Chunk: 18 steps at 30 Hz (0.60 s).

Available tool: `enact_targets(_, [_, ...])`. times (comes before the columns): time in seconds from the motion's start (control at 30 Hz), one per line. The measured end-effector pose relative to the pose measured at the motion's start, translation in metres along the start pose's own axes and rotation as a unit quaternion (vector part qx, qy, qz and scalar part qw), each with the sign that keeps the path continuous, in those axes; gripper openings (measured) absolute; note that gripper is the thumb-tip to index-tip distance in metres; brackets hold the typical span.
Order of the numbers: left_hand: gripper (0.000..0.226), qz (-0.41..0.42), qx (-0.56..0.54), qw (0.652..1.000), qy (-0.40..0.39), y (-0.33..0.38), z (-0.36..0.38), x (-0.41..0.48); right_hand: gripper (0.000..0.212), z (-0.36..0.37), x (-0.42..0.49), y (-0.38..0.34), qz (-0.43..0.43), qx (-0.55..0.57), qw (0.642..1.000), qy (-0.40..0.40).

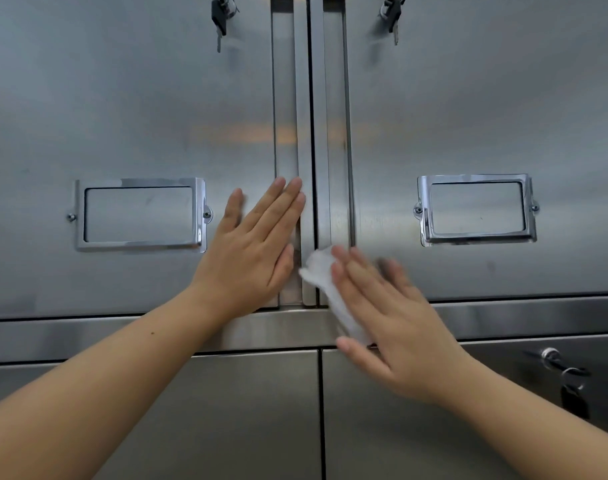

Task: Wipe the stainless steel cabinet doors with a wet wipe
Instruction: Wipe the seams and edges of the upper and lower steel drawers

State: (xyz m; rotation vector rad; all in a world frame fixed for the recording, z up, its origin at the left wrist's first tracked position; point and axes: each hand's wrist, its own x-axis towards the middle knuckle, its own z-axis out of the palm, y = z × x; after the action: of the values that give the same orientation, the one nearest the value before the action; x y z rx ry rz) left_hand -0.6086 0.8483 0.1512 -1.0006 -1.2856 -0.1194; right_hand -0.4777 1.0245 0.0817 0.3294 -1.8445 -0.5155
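Two stainless steel cabinet doors fill the view, the left door (129, 98) and the right door (486, 98), meeting at a centre seam. My left hand (254, 251) lies flat with fingers spread on the left door's inner edge, holding nothing. My right hand (385, 317) presses a white wet wipe (321, 271) against the lower inner corner of the right door. The wipe sticks out past my fingertips and hangs down under my palm; this hand is slightly blurred.
Each door carries a chrome label frame, one at the left (140, 214) and one at the right (475, 209). Keys hang from locks at the top (219, 19) (392, 15). Below a horizontal rail (88, 337) are lower doors, one with a lock and keys (559, 368).
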Motion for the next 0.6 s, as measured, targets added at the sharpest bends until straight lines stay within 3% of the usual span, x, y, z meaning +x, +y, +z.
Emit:
enact_targets(0.17, [0.054,0.007,0.003,1.0,-0.002,0.0,0.0,-0.001,0.072,0.009,-0.007,-0.003,-0.024,-0.077,0.994,-0.071])
enact_targets(0.6, [0.053,-0.056,-0.027,0.998,0.022,0.0,0.0,-0.002,0.089,0.008,0.029,-0.008,0.025,-0.119,0.992,-0.042])
